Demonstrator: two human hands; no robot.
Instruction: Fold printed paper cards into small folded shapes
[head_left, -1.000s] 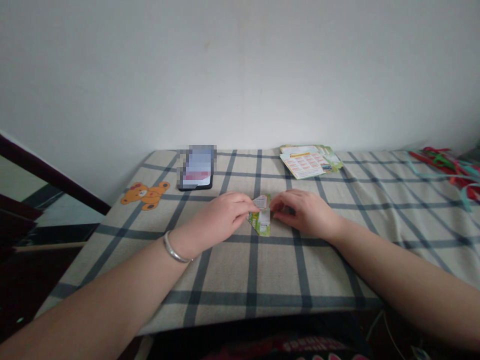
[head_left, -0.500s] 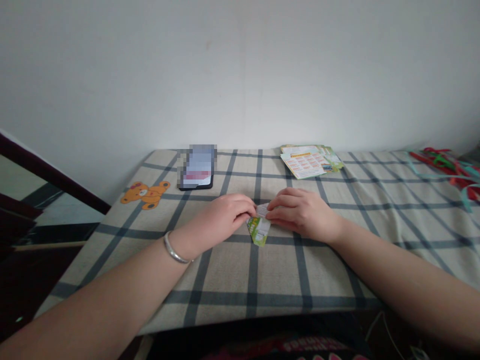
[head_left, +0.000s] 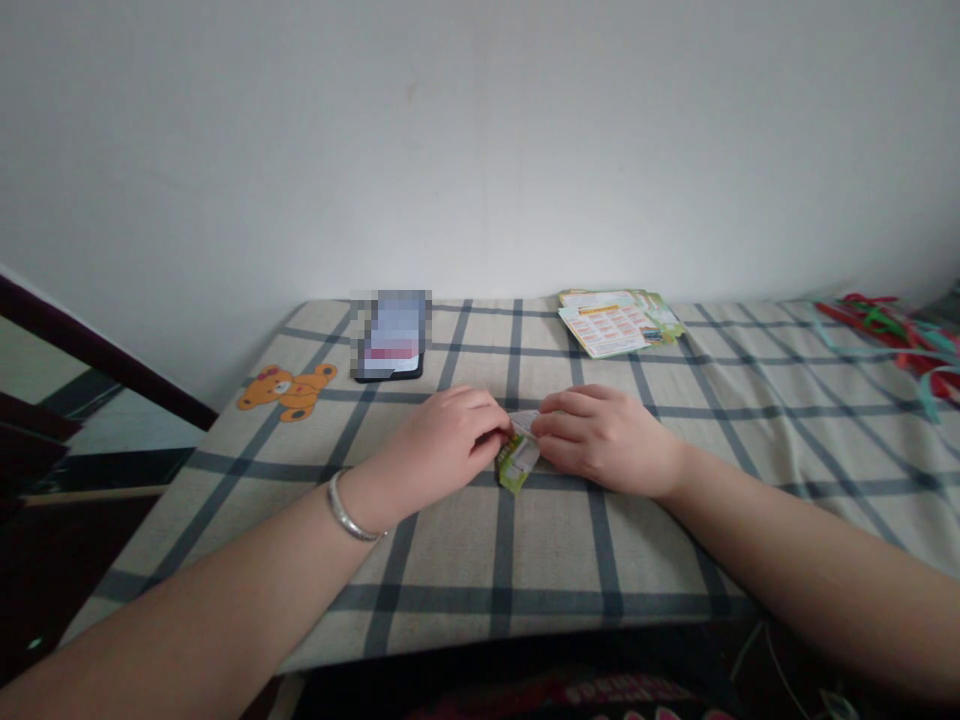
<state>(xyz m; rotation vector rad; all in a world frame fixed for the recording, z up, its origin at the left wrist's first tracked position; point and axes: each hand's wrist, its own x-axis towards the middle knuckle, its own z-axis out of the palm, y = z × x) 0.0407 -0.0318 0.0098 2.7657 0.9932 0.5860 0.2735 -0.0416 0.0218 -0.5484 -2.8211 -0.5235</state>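
Note:
Between my hands, over the middle of the checked cloth, is a small folded piece of printed paper (head_left: pixel 519 462), green and white with a pointed lower end. My left hand (head_left: pixel 466 432), with a silver bangle at its wrist, has thumb and fingers closed on the paper's left side. From the right, my right hand (head_left: pixel 592 436) grips the other side with its fingers bent together. Part of the paper's upper edge is hidden behind the fingertips.
A phone (head_left: pixel 391 338) lies at the back left, near a bear figure (head_left: pixel 287 390) on the checked tablecloth (head_left: pixel 442 560). Against the wall is a stack of printed leaflets (head_left: pixel 611 328). Red, green and pale blue ribbons (head_left: pixel 900 335) lie at the far right.
The folded paper has tilted slightly and its lower part looks narrower. My left fingers have shifted a little, with a wider gap between thumb and fingers. Both hands stay at the paper.

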